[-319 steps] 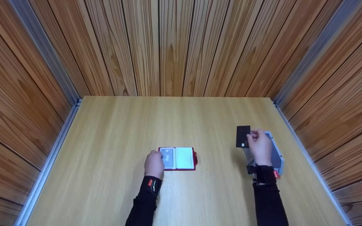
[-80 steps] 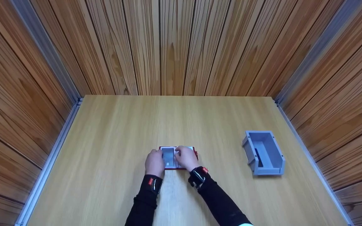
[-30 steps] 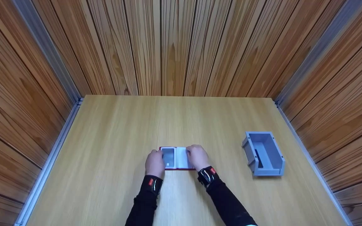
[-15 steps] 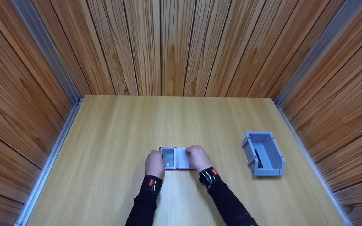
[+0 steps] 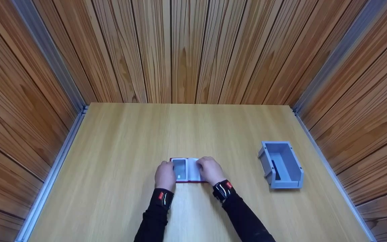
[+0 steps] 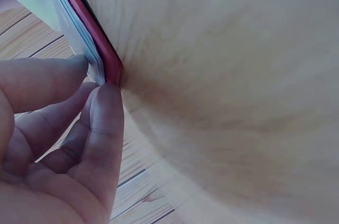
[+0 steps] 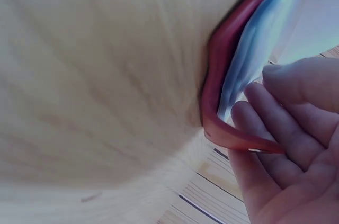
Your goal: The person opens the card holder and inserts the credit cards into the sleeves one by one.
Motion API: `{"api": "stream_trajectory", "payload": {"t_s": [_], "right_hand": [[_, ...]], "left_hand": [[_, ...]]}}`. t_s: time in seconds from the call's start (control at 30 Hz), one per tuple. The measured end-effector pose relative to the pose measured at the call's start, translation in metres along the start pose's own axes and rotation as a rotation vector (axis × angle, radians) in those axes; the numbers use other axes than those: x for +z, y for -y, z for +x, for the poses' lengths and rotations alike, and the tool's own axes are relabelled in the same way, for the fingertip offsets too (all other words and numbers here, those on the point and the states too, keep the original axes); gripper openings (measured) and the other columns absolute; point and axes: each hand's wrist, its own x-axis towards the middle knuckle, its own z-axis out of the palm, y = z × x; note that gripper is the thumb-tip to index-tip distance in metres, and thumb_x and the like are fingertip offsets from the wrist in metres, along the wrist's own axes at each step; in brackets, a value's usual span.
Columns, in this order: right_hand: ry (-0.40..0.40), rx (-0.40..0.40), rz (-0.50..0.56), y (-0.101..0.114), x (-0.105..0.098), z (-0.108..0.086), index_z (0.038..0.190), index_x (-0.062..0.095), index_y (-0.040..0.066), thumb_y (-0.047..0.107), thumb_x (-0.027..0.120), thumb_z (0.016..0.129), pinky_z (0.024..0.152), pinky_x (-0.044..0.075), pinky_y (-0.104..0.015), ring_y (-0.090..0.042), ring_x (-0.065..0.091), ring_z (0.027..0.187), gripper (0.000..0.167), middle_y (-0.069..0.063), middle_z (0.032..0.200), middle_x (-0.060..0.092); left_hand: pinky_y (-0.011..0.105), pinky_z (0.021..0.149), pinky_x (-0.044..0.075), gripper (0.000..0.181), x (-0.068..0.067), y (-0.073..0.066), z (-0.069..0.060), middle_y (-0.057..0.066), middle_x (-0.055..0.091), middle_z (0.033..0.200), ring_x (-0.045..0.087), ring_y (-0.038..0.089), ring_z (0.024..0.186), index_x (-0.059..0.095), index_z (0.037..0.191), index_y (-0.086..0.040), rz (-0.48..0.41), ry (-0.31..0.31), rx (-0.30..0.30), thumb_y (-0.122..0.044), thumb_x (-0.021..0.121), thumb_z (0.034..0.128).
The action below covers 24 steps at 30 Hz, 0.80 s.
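A red card holder lies spread on the table in the head view, its clear plastic sleeves uncovered. Something dark, like a card, shows in the left-hand sleeve. My left hand pinches the holder's left edge; the left wrist view has thumb and fingers on the red cover and its stacked sleeves. On the other side, my right hand pinches the right-hand sleeves, which curve up slightly. In the right wrist view, a red strap with a metal snap reaches across the right fingers. Their exact contact is partly hidden.
A grey plastic bin stands on the right of the wooden table, with a thin dark piece inside against its left wall. Wood-panelled walls enclose the table at the back and sides.
Earlier, my right hand held a black card over the bin; it then came to the holder and moved to its right side. Lately it has shifted slightly left. My left hand stays put.
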Motion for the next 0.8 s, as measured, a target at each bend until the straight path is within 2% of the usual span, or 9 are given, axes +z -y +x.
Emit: {"api": "stream_trajectory", "payload": {"t_s": [0.4, 0.6, 0.8], "right_hand": [[0.028, 0.012, 0.010, 0.015, 0.004, 0.005, 0.100, 0.073, 0.001, 0.001, 0.072, 0.082, 0.081, 0.053, -0.040, -0.027, 0.065, 0.089, 0.018, -0.011, 0.092, 0.069], [0.042, 0.029, 0.035, 0.022, 0.008, 0.009, 0.103, 0.073, 0.001, 0.006, 0.071, 0.087, 0.084, 0.052, -0.040, -0.028, 0.066, 0.091, 0.016, -0.011, 0.095, 0.070], [0.050, 0.013, 0.042, 0.029, 0.008, 0.012, 0.103, 0.073, 0.001, 0.007, 0.072, 0.085, 0.085, 0.052, -0.041, -0.029, 0.066, 0.092, 0.019, -0.012, 0.097, 0.069]], "left_hand": [[0.045, 0.064, 0.049, 0.013, -0.001, 0.000, 0.000, 0.015, 0.057, 0.081, 0.060, 0.032, 0.074, 0.070, 0.092, 0.004, -0.014, 0.028, -0.032, 0.008, 0.061, 0.0837], [0.045, 0.065, 0.049, 0.012, -0.002, 0.000, 0.000, 0.014, 0.057, 0.081, 0.060, 0.032, 0.074, 0.070, 0.091, 0.004, -0.019, 0.033, -0.026, 0.007, 0.061, 0.0829], [0.046, 0.065, 0.049, 0.010, -0.002, 0.002, 0.000, 0.015, 0.057, 0.080, 0.060, 0.033, 0.073, 0.069, 0.088, 0.005, -0.022, 0.016, -0.006, 0.007, 0.062, 0.0812]]}}
